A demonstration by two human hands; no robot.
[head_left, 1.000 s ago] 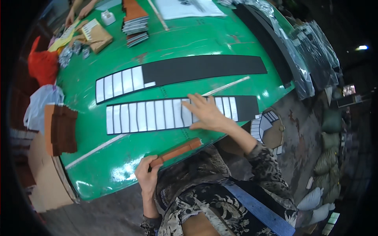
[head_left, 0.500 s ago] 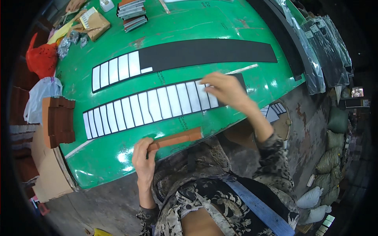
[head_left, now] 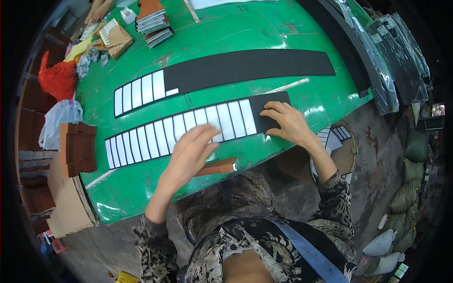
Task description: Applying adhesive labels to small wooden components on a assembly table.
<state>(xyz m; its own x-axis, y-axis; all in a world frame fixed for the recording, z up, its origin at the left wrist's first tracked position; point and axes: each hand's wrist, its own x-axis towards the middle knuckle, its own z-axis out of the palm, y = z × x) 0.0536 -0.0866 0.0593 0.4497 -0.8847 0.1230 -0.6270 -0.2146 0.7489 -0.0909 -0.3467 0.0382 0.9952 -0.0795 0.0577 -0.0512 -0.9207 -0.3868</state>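
A long black strip (head_left: 267, 104) lies across the green table, with a row of white rectangular pieces (head_left: 163, 137) along most of it. My right hand (head_left: 291, 125) rests at its right end, thumb and fingers apart over the bare black part. Above the middle of the row is my left hand (head_left: 188, 153), slightly blurred, fingers stretched out and nothing visible in them. Below it, near the table's front edge, lies a brown, long folded piece (head_left: 219, 167), partly hidden by that hand. Farther back, a second black strip (head_left: 250, 63) carries several white pieces at its left end.
Brown stacked pieces (head_left: 78, 148) stand at the table's left edge beside a white plastic bag (head_left: 59, 123) and a red bag (head_left: 58, 79). Another stack (head_left: 153, 23) sits at the back. At the far left, another person's hands (head_left: 100, 10) show. A round container (head_left: 347, 153) stands below the table's right side.
My left hand has left the brown folded piece and moved up and right over the white row. My right hand has shifted from the last white pieces onto the bare black end.
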